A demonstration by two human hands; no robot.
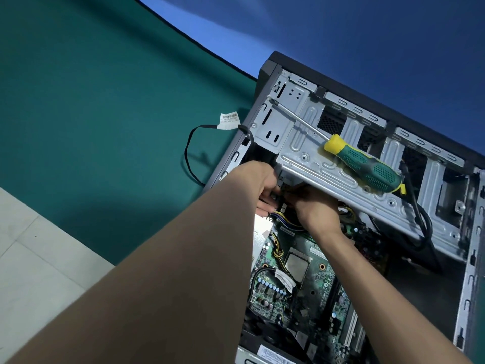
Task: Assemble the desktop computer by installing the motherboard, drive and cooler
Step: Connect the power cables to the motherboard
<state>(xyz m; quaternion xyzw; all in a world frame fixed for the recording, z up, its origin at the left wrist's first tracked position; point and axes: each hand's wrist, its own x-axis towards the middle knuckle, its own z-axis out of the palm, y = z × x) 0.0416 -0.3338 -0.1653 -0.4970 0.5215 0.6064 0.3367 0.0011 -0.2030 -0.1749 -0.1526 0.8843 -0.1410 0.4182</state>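
An open desktop case [469,258] lies on a green mat. The green motherboard [315,279] sits inside it, with a bare silver processor [298,265] near its middle. Both hands reach under the silver drive cage [301,143] at the case's upper left corner. My left hand [258,186] and my right hand [315,206] have curled fingers around a dark connector and its coloured wire bundle [288,222]. The fingertips are hidden under the cage, so the exact grip is unclear.
A screwdriver [367,164] with a green and yellow handle lies on top of the drive cage. A black cable [191,153] with a white label loops out of the case onto the green mat [91,101]. A thick black cable [422,216] hangs at the cage's right.
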